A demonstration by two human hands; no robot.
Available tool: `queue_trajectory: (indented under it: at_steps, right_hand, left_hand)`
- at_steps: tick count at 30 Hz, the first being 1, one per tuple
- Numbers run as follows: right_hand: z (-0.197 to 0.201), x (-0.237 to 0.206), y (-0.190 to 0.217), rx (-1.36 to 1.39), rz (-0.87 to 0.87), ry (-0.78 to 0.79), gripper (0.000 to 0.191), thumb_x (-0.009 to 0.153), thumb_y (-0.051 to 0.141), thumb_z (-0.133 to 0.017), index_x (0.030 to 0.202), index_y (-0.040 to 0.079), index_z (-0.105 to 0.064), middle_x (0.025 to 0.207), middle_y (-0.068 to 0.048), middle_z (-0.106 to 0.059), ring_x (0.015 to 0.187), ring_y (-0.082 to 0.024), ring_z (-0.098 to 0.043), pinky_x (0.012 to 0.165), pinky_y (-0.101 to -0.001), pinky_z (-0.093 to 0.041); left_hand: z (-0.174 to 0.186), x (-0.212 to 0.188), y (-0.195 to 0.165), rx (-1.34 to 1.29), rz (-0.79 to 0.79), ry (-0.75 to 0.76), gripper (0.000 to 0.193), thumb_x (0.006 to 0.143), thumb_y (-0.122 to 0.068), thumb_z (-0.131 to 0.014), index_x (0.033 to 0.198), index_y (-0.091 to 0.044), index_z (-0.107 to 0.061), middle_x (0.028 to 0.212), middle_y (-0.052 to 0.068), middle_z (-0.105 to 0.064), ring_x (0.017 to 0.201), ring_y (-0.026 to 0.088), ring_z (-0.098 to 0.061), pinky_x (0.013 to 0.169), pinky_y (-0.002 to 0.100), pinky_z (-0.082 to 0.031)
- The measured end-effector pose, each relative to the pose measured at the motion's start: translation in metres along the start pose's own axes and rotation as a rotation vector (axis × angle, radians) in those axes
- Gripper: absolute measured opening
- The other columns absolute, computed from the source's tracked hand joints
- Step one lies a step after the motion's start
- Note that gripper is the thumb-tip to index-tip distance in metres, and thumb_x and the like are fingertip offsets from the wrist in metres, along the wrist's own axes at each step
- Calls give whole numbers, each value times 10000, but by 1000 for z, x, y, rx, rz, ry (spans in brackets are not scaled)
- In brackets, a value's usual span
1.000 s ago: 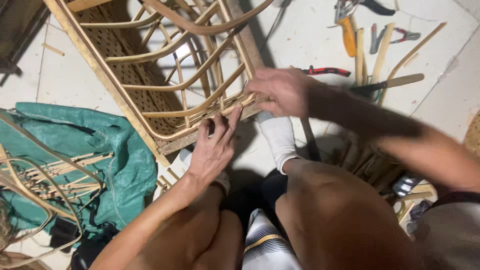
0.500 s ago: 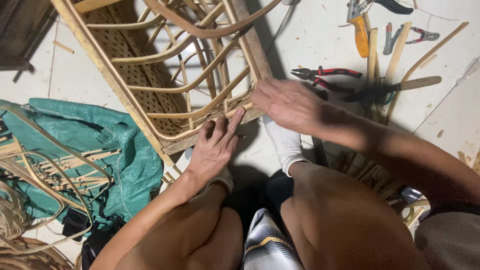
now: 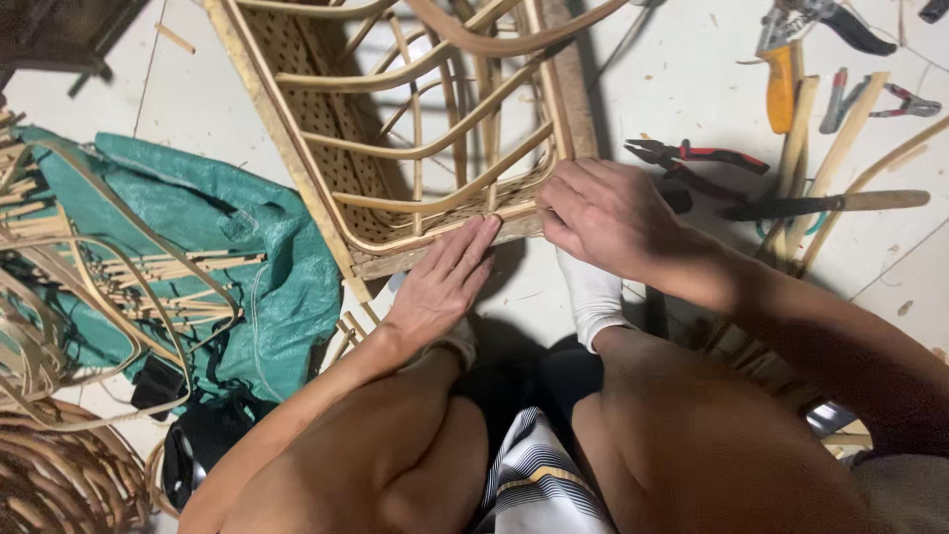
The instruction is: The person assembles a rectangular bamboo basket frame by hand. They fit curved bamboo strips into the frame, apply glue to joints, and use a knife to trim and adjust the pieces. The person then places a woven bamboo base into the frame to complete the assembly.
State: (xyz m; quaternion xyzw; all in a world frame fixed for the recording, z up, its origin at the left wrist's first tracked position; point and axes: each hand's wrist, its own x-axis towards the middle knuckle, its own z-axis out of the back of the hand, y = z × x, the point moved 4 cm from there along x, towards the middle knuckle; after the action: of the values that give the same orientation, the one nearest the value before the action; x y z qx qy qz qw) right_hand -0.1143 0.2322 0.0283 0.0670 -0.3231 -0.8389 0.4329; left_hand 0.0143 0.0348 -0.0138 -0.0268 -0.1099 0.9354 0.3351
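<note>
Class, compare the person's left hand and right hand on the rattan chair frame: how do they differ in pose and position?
The left hand lies flat, fingers straight and together, pressed along the lower rail of the rattan chair frame. The right hand is curled, its fingers bent over the same rail at the corner. The left hand sits lower and nearer the knees; the right hand sits close to the red-handled pliers. Both are bare and touch the frame's near edge.

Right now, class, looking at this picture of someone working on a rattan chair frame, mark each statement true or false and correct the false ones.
1. Both the left hand and the right hand touch the rattan frame. True.
2. The red-handled pliers are held in the right hand. False: they lie on the floor beside it.
3. A green sack lies left of the frame. True.
4. The left hand grips a hammer. False: it rests flat on the frame's edge.
</note>
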Motion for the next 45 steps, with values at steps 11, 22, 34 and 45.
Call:
queue_trajectory:
  at_steps: [11, 22, 34, 45]
  right_hand:
    - [-20, 3, -13, 94, -267, 323, 92, 906, 124, -712, 889, 36, -689, 765, -71, -662, 587, -175, -626, 559, -334, -535]
    - [-2, -1, -27, 41, -348, 244, 245, 883, 228, -786, 805, 64, -622, 680, -63, -616, 619, -231, -634, 568, -377, -523]
    - [-27, 0, -233, 168, -644, -429, 397, 984, 135, -819, 1239, -32, -563, 1108, -115, -628, 930, -170, -722, 742, -322, -608]
    - [46, -75, -105, -191, -235, -115, 187, 1040, 16, -746, 1143, 32, -592, 1113, -237, -684, 959, -272, -742, 784, -309, -630]
  left_hand:
    - [11, 13, -11, 213, -57, 126, 321, 901, -223, -611, 1036, 12, -785, 1644, 225, -345, 1468, 342, -417, 1159, 472, -379]
    - [17, 33, -18, 260, -44, 71, 353, 911, -247, -586, 1125, -10, -734, 1657, 182, -297, 1339, 335, -490, 1019, 516, -453]
    - [13, 24, -14, 144, -30, 2, 285, 913, -195, -644, 1075, -16, -794, 1685, 168, -257, 1348, 320, -521, 1056, 498, -451]
    - [1, 23, -5, -97, 35, -117, 192, 993, -208, -697, 908, -38, -725, 1658, 127, -359, 1309, 319, -548, 1027, 462, -436]
